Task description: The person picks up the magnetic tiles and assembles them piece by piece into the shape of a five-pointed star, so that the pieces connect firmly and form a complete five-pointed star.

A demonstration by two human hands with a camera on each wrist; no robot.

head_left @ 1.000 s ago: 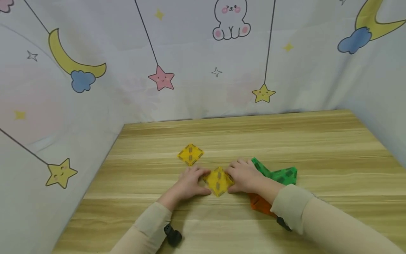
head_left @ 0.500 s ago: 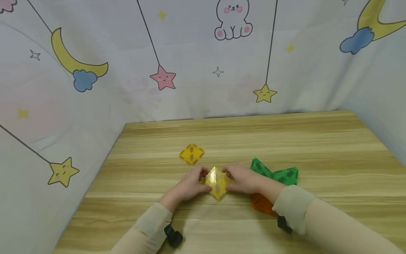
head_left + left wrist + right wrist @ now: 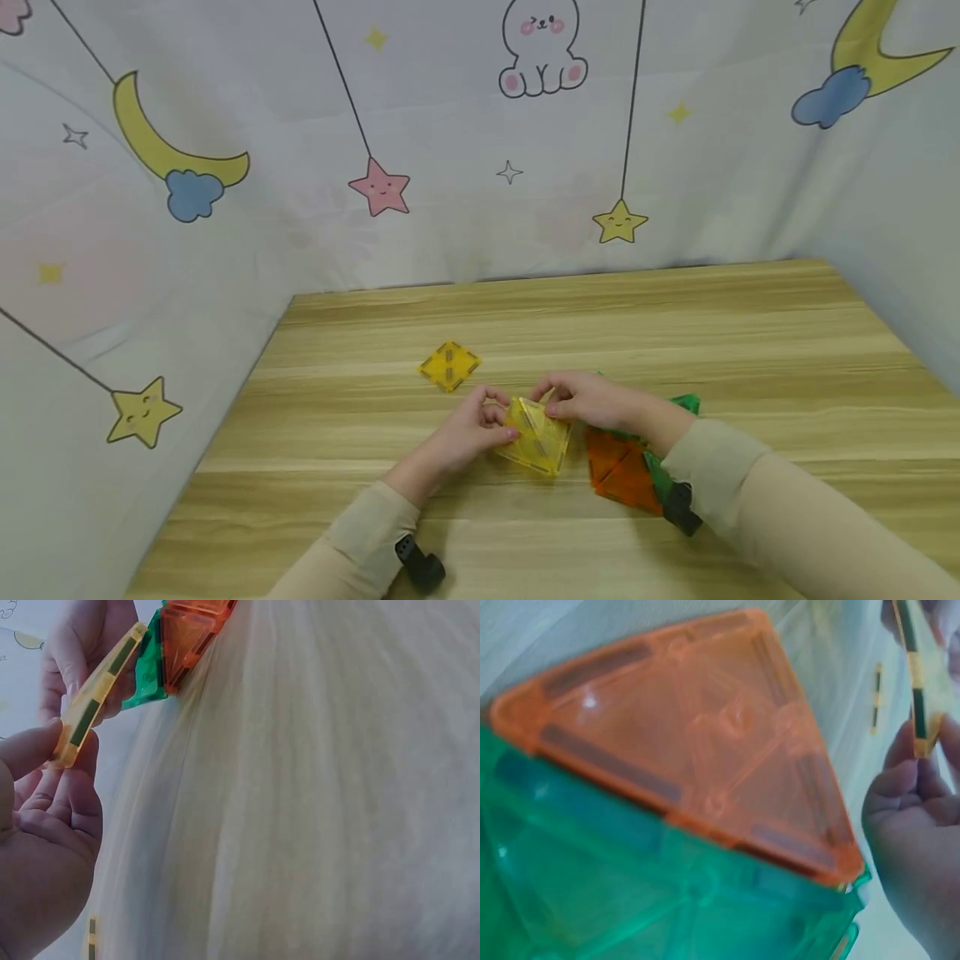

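Note:
Yellow translucent magnetic tiles [image 3: 538, 442], triangular and joined, are held tilted over the table between both hands. My left hand [image 3: 461, 429] pinches their left corner between thumb and fingers; the left wrist view shows the thumb on a yellow tile [image 3: 94, 705] seen edge-on, with dark magnet strips along it. From the upper right, my right hand [image 3: 596, 400] pinches the same tiles with thumb and forefinger. Beneath the right wrist, orange tiles [image 3: 621, 473] and green tiles [image 3: 660, 479] form a joined piece, its far part hidden by the forearm.
A flat yellow diamond of tiles [image 3: 449, 367] lies farther back, left of the hands. The wood-grain table [image 3: 360, 508] ends at a white printed curtain [image 3: 450, 242]. Close up in the right wrist view, an orange triangle tile [image 3: 667, 742] adjoins green ones [image 3: 607, 877].
The yellow tiles, flat between the hands at first, have folded up along their middle and are now lifted and turned. The right hand has moved up and right, uncovering more orange.

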